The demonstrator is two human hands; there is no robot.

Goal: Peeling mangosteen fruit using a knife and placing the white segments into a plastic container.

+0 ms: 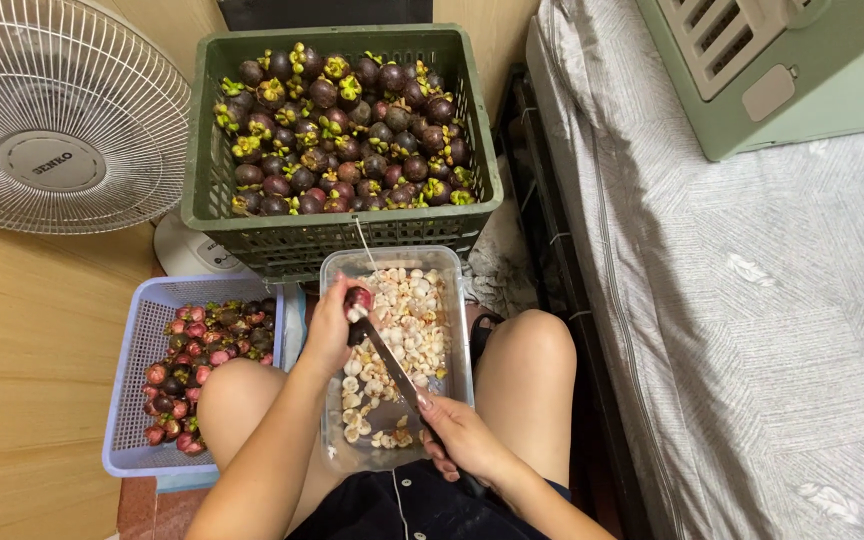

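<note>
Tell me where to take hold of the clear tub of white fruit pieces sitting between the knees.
Grip the clear tub by its long side rims, hands coming from above at both sides. It is a long rectangle with upright walls, and a knee sits close to each side.

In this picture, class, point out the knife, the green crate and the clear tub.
knife (388, 363): head view, middle of the blade.
green crate (337, 232): head view, front wall.
clear tub (459, 330): head view, right rim.

the left hand (330, 330) holds a mangosteen (358, 297) over a clear container (457, 330) of white flesh; the right hand (460, 436) grips a knife (384, 357) touching it. a green crate (337, 232) of mangosteens sits ahead.
</note>
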